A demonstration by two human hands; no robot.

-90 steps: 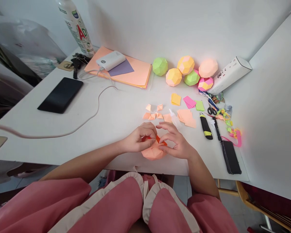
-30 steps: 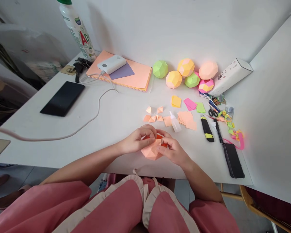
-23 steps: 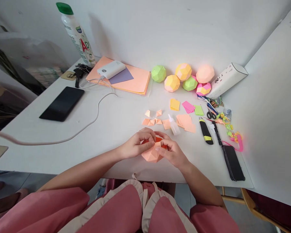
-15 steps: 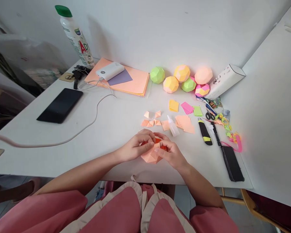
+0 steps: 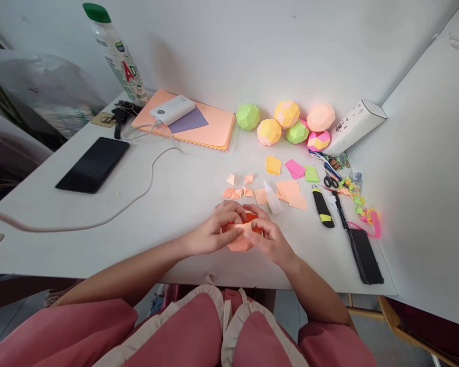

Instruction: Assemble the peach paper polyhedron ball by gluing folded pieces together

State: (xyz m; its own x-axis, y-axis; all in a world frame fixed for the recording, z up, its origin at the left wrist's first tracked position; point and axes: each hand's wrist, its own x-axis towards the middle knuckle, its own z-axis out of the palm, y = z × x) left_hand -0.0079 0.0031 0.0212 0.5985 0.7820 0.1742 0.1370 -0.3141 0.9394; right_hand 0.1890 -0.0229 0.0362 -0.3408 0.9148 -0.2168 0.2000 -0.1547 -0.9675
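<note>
Near the table's front edge, a faceted peach paper ball point(image 5: 239, 244) sits between my hands, its top open on an orange inside. My left hand point(image 5: 219, 229) grips its left rim, fingers curled over the opening and thumb on the near wall. On the right rim, my right hand point(image 5: 270, 235) pinches the wall between thumb and fingers. Parts of the rim are hidden under the fingers. Just beyond lie small folded peach paper pieces point(image 5: 237, 193), a clear glue bottle point(image 5: 272, 199) on its side and a stack of peach paper squares point(image 5: 290, 193).
Several finished paper balls point(image 5: 286, 114) line the wall beside a white box point(image 5: 357, 126). To the right lie a utility knife point(image 5: 323, 206), scissors point(image 5: 331, 182) and a black case point(image 5: 365, 256). On the left are a tablet point(image 5: 94, 165), power bank point(image 5: 173, 109), cable point(image 5: 152, 176) and tall bottle point(image 5: 122, 63).
The paper ball has tipped slightly, so less of its near lower side shows. Both hands keep their hold at nearly the same spot. The head view has shifted a little.
</note>
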